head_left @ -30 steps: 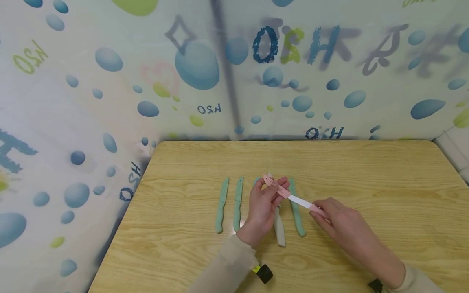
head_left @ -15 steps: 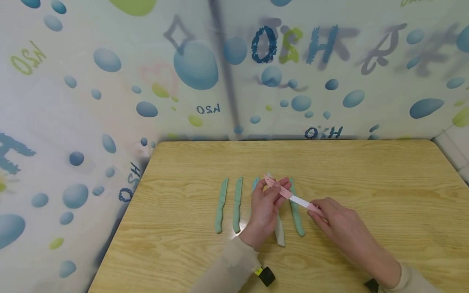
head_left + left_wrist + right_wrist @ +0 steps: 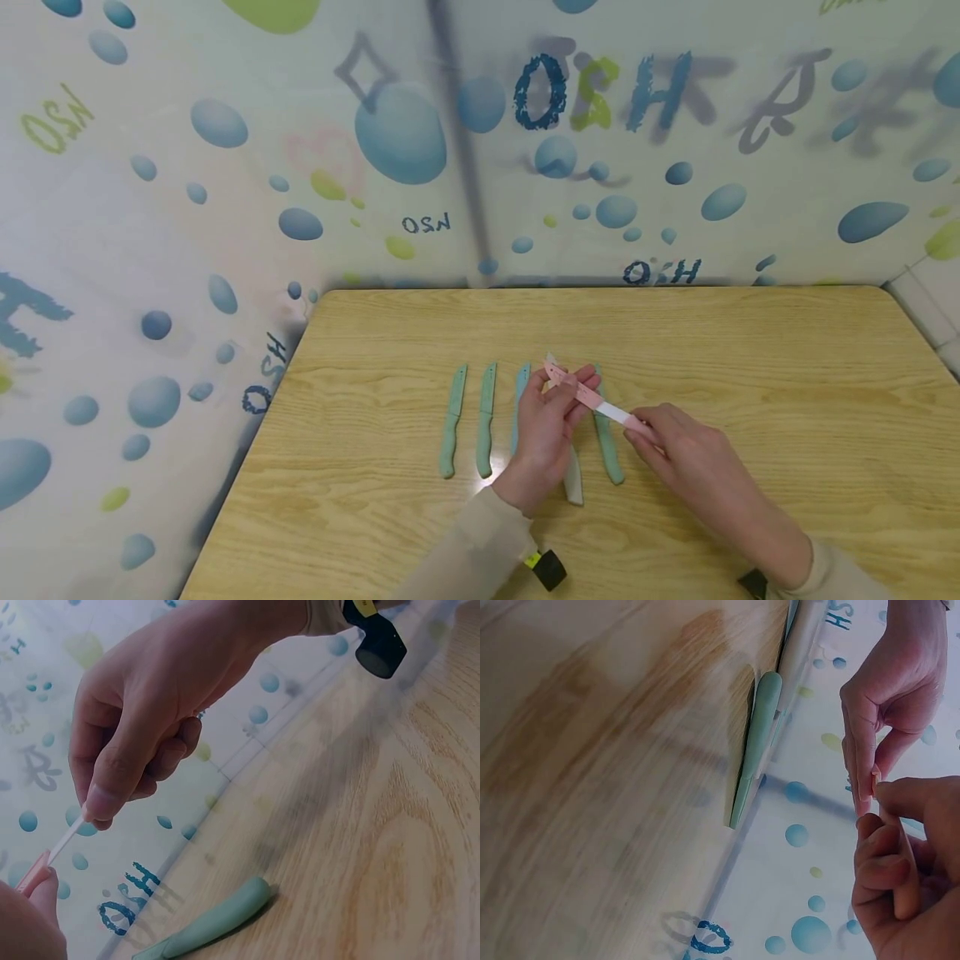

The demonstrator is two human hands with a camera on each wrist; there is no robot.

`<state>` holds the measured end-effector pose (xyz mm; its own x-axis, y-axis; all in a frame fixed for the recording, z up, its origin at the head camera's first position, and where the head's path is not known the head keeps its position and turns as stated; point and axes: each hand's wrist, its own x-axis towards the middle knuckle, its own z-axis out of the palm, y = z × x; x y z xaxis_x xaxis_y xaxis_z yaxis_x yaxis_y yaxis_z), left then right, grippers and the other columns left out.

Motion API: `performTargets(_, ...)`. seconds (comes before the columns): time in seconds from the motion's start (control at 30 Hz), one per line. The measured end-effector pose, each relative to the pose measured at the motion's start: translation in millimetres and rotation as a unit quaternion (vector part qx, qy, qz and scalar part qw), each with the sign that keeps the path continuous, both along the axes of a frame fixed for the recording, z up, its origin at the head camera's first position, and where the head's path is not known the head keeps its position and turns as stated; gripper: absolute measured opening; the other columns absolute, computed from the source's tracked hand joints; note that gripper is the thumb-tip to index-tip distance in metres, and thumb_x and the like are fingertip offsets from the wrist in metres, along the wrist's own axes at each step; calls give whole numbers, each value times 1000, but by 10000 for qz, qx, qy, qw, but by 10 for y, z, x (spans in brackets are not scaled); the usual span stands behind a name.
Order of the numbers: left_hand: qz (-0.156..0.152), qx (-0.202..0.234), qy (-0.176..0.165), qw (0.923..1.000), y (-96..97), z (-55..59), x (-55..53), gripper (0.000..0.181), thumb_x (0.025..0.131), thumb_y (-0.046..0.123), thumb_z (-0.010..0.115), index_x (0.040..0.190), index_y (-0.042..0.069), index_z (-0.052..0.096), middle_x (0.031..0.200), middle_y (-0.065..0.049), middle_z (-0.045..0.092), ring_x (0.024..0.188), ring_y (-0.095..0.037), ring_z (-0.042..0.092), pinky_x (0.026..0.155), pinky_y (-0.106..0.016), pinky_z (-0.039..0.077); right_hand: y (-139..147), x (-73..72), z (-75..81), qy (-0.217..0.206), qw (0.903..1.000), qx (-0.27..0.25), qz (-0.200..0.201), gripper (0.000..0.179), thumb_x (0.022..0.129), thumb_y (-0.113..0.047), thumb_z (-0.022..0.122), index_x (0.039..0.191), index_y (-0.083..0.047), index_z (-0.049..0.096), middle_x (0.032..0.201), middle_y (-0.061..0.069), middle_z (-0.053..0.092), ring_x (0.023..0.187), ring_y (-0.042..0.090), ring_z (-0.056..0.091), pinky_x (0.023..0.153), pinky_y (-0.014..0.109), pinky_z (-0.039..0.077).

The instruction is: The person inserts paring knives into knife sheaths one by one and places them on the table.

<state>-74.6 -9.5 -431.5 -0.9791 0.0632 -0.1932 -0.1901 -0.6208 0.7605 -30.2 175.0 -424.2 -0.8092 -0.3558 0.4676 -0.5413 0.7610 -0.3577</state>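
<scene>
A pink paring knife is held in the air between both hands, slanting down to the right. My left hand (image 3: 543, 425) pinches its pink sheath (image 3: 587, 395) between thumb and fingers. My right hand (image 3: 697, 454) grips the pink handle (image 3: 641, 429), which also shows in the right wrist view as a pale handle (image 3: 905, 889) under curled fingers. Between sheath and handle a short stretch of white blade (image 3: 613, 412) is bare. Below the hands lie a blue knife (image 3: 522, 387) and a cream-white knife (image 3: 573, 479), both partly hidden by the left hand.
Two green sheathed knives, the outer one (image 3: 453, 425) and the inner one (image 3: 487, 417), lie left of the hands on the wooden table (image 3: 337, 500). Another green knife (image 3: 610, 450) lies to the right. A patterned wall (image 3: 600, 225) stands behind the table's far edge.
The bare stretch of white blade has grown shorter as the right hand moved left toward the sheath. The left hand has shifted slightly right, uncovering more of the blue knife.
</scene>
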Motion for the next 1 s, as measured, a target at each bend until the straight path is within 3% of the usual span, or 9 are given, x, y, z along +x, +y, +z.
performTargets(0.2,-26,29,-4,10000,13,-10,7,17,108,3,51,124,-1,44,133,-37,60,119,-35,67,99,-36,56,-15,-13,-11,144,9999,-82,25,14,92,-12,78,102,-6,70,81,-5,59,63,1,42,48,20,42)
performTargets(0.6,-38,61,-5,10000,26,-26,27,21,108,4,52,126,-2,44,130,-32,64,121,-36,66,100,-36,56,-68,-13,13,45,10000,-79,-23,22,85,-5,83,103,-5,70,81,-4,59,63,1,43,48,19,41)
performTargets(0.83,-51,115,-2,9999,33,-30,33,20,108,4,53,125,-1,44,134,-36,59,121,-35,66,100,-35,56,-101,-18,28,-84,9999,-96,-80,26,81,-3,86,103,-5,71,80,-5,58,63,1,41,48,19,39)
performTargets(1.0,-72,119,-11,9999,35,-26,37,22,108,4,53,127,-2,43,134,-36,60,122,-36,65,100,-35,56,-113,-35,17,45,9999,-94,-52,28,80,-3,87,102,-5,71,81,-5,59,63,2,43,48,21,41)
